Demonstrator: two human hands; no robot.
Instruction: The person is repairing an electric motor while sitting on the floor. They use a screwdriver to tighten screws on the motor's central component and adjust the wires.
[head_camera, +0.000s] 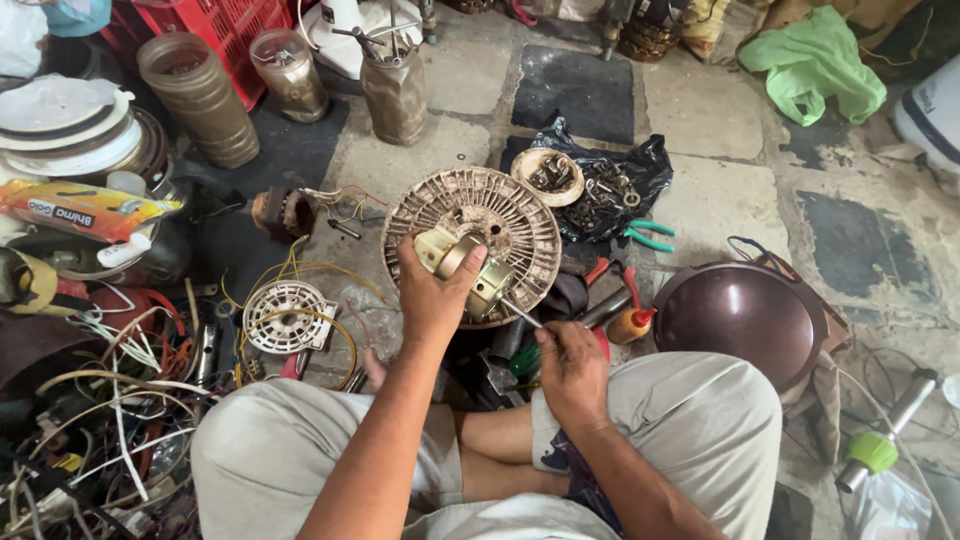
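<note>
Now right hand (568, 368) angles screwdriver (520, 313) up-left into motor (470, 265).

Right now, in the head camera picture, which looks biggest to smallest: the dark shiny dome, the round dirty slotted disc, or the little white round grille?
1. Round slotted disc and dark shiny dome: these look about alike, so I won't rank them.
2. White round grille: clearly smallest.

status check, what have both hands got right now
Left hand grips brass motor on round vented housing. Right hand holds screwdriver, tip at motor. Pliers, oil bottle lie close by.
</note>
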